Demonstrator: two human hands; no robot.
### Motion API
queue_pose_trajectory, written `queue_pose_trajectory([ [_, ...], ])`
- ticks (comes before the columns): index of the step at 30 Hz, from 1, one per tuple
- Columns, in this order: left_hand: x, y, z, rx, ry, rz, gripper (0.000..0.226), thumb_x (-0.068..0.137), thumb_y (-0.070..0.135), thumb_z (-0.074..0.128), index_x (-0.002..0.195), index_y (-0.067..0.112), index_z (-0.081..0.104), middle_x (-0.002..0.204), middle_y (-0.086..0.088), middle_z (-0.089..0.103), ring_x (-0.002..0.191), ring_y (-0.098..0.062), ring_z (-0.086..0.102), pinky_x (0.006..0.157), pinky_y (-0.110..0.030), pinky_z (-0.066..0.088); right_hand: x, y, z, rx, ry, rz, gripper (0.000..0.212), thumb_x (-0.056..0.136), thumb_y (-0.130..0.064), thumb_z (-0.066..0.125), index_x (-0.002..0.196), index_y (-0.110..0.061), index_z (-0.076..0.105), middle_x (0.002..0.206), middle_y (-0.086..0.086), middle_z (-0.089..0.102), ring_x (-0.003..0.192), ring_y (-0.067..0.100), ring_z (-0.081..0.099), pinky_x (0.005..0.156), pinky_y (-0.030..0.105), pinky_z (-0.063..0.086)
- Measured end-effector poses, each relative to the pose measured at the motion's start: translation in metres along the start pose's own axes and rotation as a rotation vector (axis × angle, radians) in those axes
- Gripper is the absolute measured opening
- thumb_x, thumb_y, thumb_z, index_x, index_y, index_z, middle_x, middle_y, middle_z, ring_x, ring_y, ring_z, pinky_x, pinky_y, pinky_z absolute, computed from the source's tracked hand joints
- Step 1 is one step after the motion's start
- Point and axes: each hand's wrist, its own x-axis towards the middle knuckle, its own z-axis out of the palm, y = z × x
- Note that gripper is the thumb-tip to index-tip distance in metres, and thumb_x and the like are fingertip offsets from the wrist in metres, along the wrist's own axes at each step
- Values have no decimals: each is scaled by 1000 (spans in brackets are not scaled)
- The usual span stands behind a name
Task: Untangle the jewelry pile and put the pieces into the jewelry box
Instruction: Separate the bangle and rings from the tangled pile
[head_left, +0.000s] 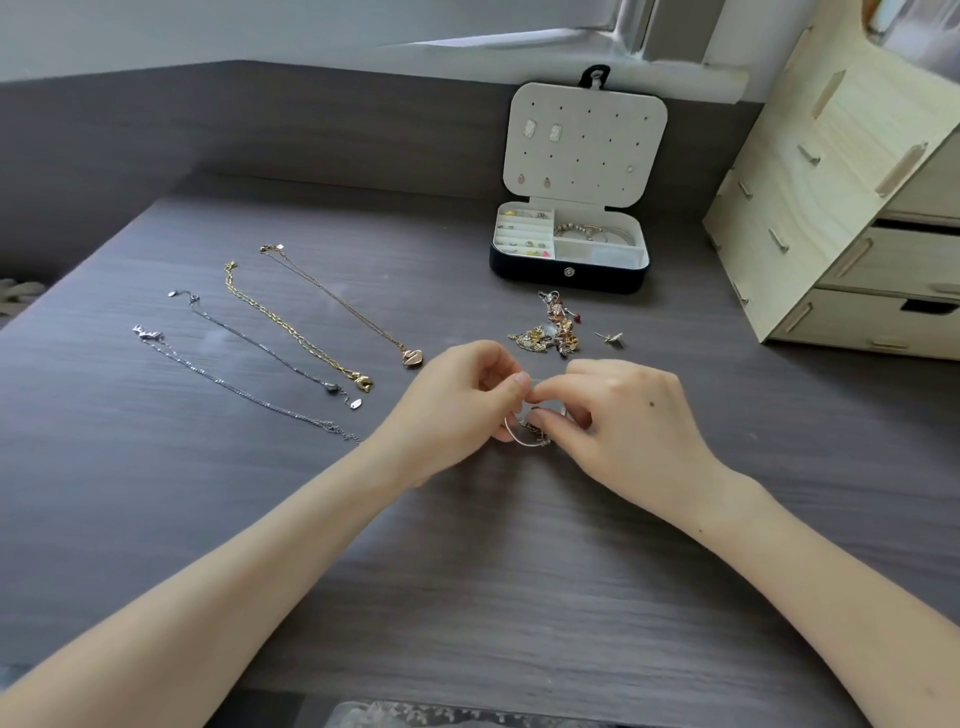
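My left hand and my right hand meet at the middle of the dark wooden table, both pinching a silver bangle with small charms tangled on it. Just beyond my hands lies the tangled jewelry pile of gold and silver pieces, with a loose silver piece beside it. The open jewelry box stands behind the pile, its white lid upright with several earrings pinned on it, rings and bracelets in its compartments. Several untangled necklaces lie in a row at the left, among them a gold chain and a heart pendant necklace.
A pale wooden drawer unit stands at the right edge of the table. A grey wall panel runs along the back and left. Something patterned shows at the bottom edge of the view.
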Motion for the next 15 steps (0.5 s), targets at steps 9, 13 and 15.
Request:
queue_pose_trajectory([
  [9,-1,-3,2,48,53,4,14,92,14,56,78,11,59,59,8,59,59,-21,62,74,-48,55,-2,-3,4,-208,8,-145,23,79,-35,51,69,-29,71,58,-3,48,51,22,51,50,22,20],
  [13,-2,0,2,116,81,29,16,91,16,56,75,16,59,64,3,56,64,-26,62,71,-40,54,0,-4,3,-274,-27,-168,25,78,-32,47,65,-24,67,61,-1,49,51,23,50,50,23,20],
  [15,-2,1,2,107,71,19,16,92,15,55,77,14,58,62,4,56,54,-18,60,62,-31,51,2,-5,4,-239,-40,-135,25,77,-31,47,63,-25,67,60,-3,49,51,23,52,50,21,19],
])
